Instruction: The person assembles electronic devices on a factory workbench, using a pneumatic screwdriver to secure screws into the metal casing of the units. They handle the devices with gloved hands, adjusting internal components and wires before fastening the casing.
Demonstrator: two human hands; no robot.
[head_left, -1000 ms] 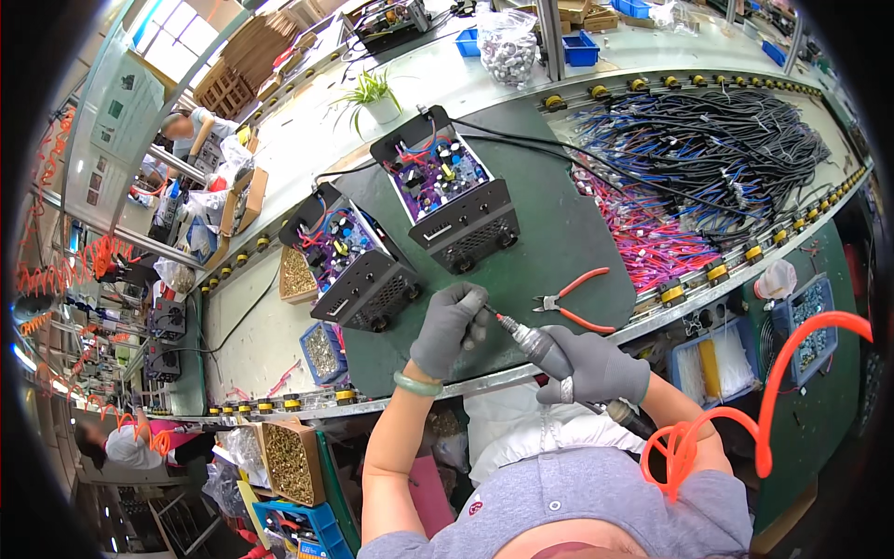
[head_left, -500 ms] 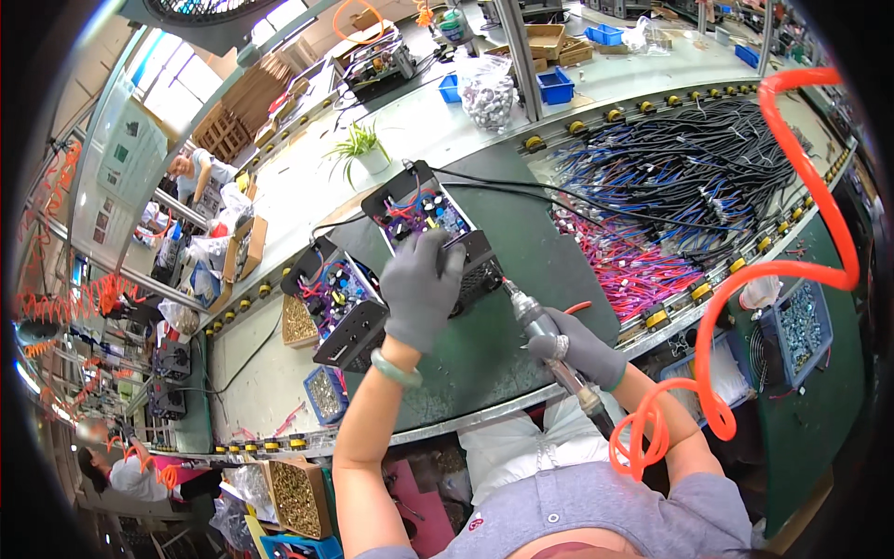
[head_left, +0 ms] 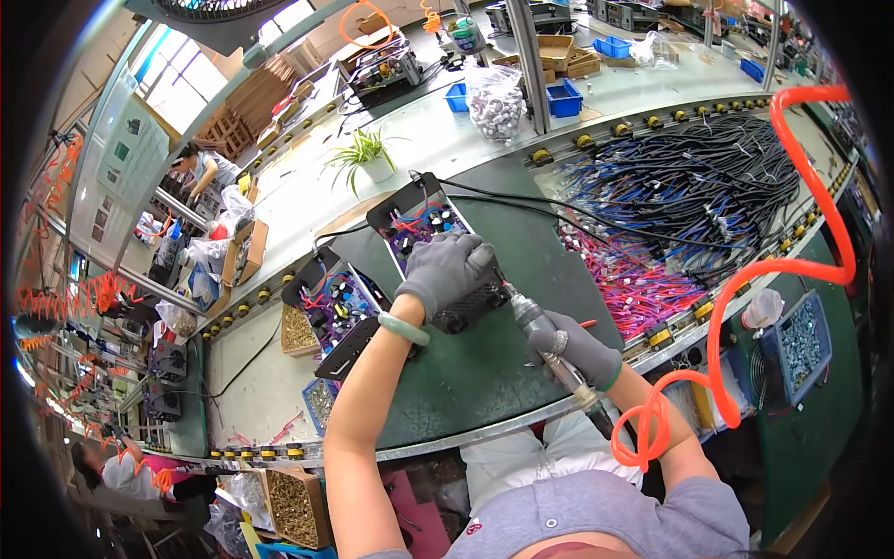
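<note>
My right hand (head_left: 579, 350), in a grey glove, is wrapped round an air screwdriver (head_left: 533, 319). The tool's tip reaches the side of a black device housing (head_left: 471, 310). My left hand (head_left: 451, 268), gloved too, curls its fingers over that housing's upper edge, close to the tip. What lies under those fingers is hidden. Inside the housing a purple circuit board (head_left: 406, 240) with blue and red wires shows past my hand. A second housing (head_left: 358, 347) of the same kind stands open just to the left, its board and wires facing up.
A tangle of black cables (head_left: 717, 172) with coloured ends lies at the right. The orange coiled air hose (head_left: 717, 317) hangs near my right arm. A potted plant (head_left: 377, 168) stands behind the housings; a small screw bin (head_left: 321, 401) sits front left.
My left hand has shifted right and down, from above the board to the housing's edge by the screwdriver tip. The near housing has tilted or turned slightly; my right hand keeps the screwdriver.
</note>
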